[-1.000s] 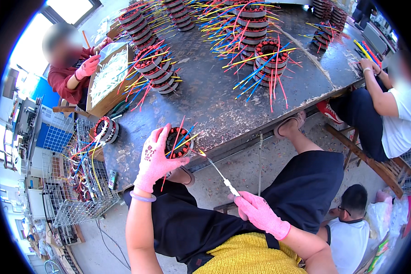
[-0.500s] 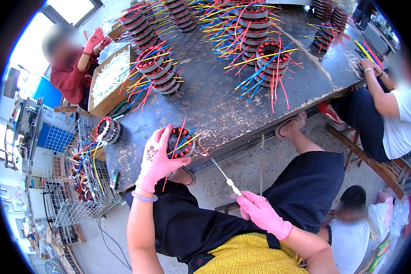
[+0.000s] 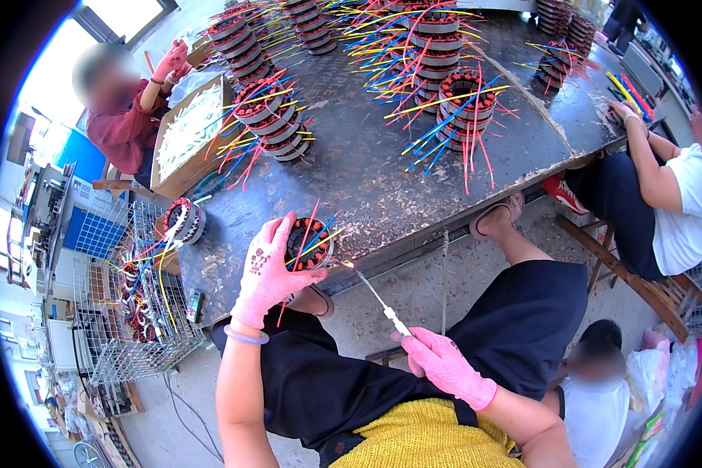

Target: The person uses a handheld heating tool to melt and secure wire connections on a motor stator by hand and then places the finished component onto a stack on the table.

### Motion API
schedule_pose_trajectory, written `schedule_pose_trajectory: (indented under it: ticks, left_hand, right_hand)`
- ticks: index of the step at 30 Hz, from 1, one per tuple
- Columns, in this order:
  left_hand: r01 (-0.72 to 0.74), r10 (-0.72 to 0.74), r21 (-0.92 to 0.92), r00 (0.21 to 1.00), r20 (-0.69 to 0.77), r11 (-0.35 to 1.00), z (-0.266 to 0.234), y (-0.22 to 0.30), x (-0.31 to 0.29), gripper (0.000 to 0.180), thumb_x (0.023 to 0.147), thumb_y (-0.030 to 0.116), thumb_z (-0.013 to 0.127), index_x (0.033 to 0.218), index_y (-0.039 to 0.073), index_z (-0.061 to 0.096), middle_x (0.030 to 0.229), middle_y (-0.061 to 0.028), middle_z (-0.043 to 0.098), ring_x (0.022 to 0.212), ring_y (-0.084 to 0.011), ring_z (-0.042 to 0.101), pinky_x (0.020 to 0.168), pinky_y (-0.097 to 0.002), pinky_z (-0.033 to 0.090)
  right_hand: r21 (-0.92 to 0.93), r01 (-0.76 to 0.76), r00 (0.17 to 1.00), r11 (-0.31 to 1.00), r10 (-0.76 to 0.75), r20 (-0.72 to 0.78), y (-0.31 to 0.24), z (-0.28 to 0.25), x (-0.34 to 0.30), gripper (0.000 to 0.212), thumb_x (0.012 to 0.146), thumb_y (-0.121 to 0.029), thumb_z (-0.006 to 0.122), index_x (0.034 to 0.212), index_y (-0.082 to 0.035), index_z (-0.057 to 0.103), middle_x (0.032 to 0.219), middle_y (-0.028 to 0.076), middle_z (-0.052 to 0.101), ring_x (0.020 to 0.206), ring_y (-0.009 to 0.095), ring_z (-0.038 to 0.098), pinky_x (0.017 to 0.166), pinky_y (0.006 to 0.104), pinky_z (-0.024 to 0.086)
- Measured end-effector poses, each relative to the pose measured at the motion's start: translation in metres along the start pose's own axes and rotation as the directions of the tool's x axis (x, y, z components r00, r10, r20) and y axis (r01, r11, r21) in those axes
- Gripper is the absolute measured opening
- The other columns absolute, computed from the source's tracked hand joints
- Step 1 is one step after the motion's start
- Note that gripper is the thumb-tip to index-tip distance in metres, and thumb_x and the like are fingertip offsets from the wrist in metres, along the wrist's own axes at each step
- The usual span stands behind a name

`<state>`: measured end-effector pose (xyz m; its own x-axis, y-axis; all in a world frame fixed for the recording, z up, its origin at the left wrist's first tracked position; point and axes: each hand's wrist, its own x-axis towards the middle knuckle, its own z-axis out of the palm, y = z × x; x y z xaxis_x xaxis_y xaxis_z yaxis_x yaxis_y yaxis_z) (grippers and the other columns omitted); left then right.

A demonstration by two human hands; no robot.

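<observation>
My left hand (image 3: 268,273), in a pink glove, grips a motor stator (image 3: 303,248) near the table's front edge. Red, blue and yellow wires stick out of the stator's opening. My right hand (image 3: 444,363), gloved in pink as well, is closed around the white handle of a thin metal rod tool (image 3: 374,290). The rod slants up and left, and a small orange-bright spot shows at its tip, just right of the stator. Whether the tip touches the stator or a wire, I cannot tell. A single stator (image 3: 184,221) with white binding stands to the left.
Several stator stacks (image 3: 466,109) with coloured wires stand on the dark table (image 3: 351,171). A cardboard box (image 3: 191,132) of white strips sits at the left, beside a co-worker. Wire baskets (image 3: 136,351) hold wired parts below. Other people sit left, right and lower right.
The rod tool and my right hand have shifted slightly left, its tip closer to the stator. My left hand stays put. The co-worker at the right has moved their head and arm.
</observation>
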<state>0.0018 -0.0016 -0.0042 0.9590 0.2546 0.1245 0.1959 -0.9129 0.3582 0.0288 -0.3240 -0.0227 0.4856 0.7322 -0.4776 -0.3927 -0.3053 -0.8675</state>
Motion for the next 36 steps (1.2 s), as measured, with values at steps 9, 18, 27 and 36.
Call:
schedule_pose_trajectory:
  ticks: [9, 18, 27, 36]
  left_hand:
    - [0.007, -0.007, -0.001, 1.000, 0.011, 1.000, 0.000, 0.000, 0.000, 0.107, 0.058, 0.035, 0.092, 0.146, -0.001, 0.044, 0.137, -0.0210, 0.052, 0.126, -0.0390, 0.053, 0.107, -0.0428, 0.043]
    - [-0.052, 0.053, -0.101, 0.999, 0.008, 0.994, -0.001, -0.004, 0.001, 0.101, 0.063, 0.040, 0.090, 0.143, -0.002, 0.046, 0.135, -0.0199, 0.054, 0.125, -0.0384, 0.054, 0.107, -0.0441, 0.042]
    - [-0.025, 0.025, -0.048, 1.000, 0.009, 0.999, 0.000, -0.001, 0.002, 0.102, 0.059, 0.023, 0.091, 0.146, -0.001, 0.044, 0.137, -0.0179, 0.053, 0.125, -0.0346, 0.056, 0.103, -0.0392, 0.048]
    - [-0.012, 0.014, -0.065, 1.000, 0.024, 0.998, -0.001, 0.001, 0.002, 0.101, 0.062, 0.035, 0.090, 0.145, 0.000, 0.044, 0.136, -0.0192, 0.053, 0.125, -0.0368, 0.054, 0.106, -0.0423, 0.044]
  right_hand:
    - [0.067, -0.009, 1.000, 0.998, 0.010, -0.010, 0.007, 0.000, 0.000, 0.036, 0.106, -0.026, 0.046, 0.125, 0.001, 0.060, 0.067, 0.002, 0.051, 0.060, 0.009, 0.049, 0.058, 0.0285, 0.041]
    - [0.064, -0.055, 0.998, 0.996, 0.056, -0.024, 0.003, -0.001, -0.003, 0.035, 0.106, -0.026, 0.047, 0.123, 0.000, 0.062, 0.067, 0.000, 0.050, 0.061, 0.008, 0.048, 0.058, 0.0272, 0.040]
    - [0.046, -0.005, 1.000, 0.999, 0.005, 0.007, 0.006, 0.002, 0.000, 0.036, 0.106, -0.028, 0.046, 0.123, 0.000, 0.061, 0.067, 0.002, 0.050, 0.059, 0.009, 0.047, 0.057, 0.0285, 0.040]
    - [0.026, -0.008, 1.000, 1.000, 0.008, 0.006, 0.009, 0.001, 0.000, 0.036, 0.106, -0.028, 0.046, 0.124, 0.000, 0.060, 0.066, 0.002, 0.051, 0.060, 0.009, 0.049, 0.057, 0.0285, 0.041]
